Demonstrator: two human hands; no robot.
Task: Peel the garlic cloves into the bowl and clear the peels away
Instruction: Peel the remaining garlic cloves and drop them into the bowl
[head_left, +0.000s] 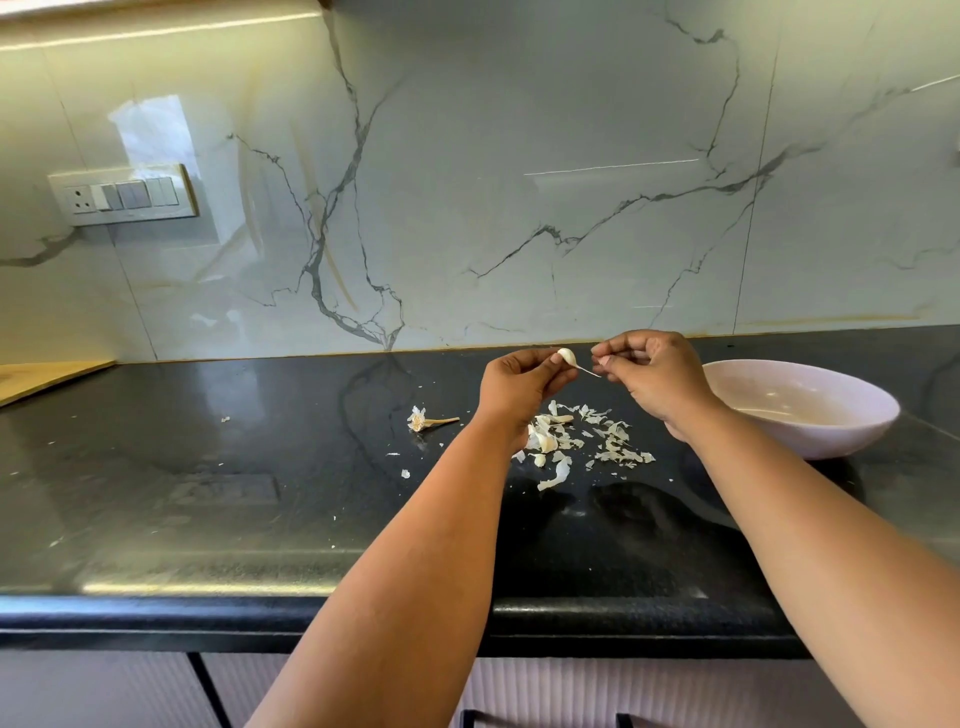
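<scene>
— Head view, hands?
— Left hand (522, 382) pinching garlic clove (567, 356); right hand (655, 383) pinching thin strip of peel (588, 370) drawn from it. Both raised above black counter (260, 467).
— Remainder?
— Loose peels (582, 441) heaped beneath hands. Stem (428, 420) lying left of heap. White bowl (810, 410) standing right, near right wrist.

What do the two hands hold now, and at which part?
The left hand pinches a garlic clove at its lower end. The right hand pinches the free end of a thin peel strip coming off the clove.
</scene>
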